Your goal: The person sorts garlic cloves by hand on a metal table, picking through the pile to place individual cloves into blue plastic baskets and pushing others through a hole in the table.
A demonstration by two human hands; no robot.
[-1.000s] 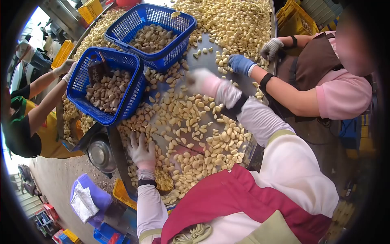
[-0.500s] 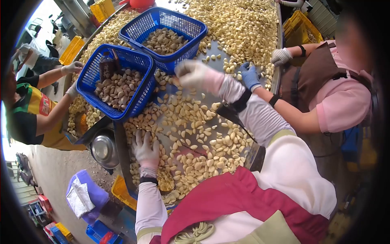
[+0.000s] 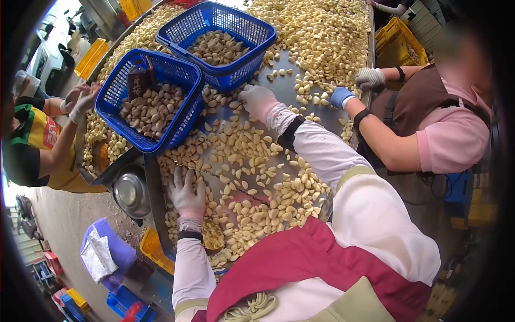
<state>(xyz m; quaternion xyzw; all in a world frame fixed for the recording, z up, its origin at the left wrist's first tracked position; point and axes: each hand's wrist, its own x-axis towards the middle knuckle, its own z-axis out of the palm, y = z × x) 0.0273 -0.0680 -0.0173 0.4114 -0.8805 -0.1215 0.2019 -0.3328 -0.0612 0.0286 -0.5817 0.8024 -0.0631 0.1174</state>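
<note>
Left hand [image 3: 186, 194], fingers spread apart, underside hidden, over plump, cream-coloured cloves [image 3: 294, 199] scattered across a metal table [image 3: 281, 89], right hand [image 3: 259, 101] near a blue basket [image 3: 234, 78], fingertips obscured, grip impossible to tell, co-worker [image 3: 392, 9] at the top edge mostly cut off.

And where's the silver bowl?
The silver bowl is left of centre in the head view, just below the nearer blue basket and left of the left hand.

Left hand [image 3: 186, 195] and right hand [image 3: 257, 101] wore whitish, pinkish-cuffed gloves [image 3: 189, 199], with black wristbands [image 3: 290, 133], pale sleeves [image 3: 325, 149], olive bands [image 3: 354, 175], cream top [image 3: 375, 214], maroon overlayer [image 3: 316, 255], pale-green panel [image 3: 355, 301] and knotted greenish cord [image 3: 257, 308].
</note>
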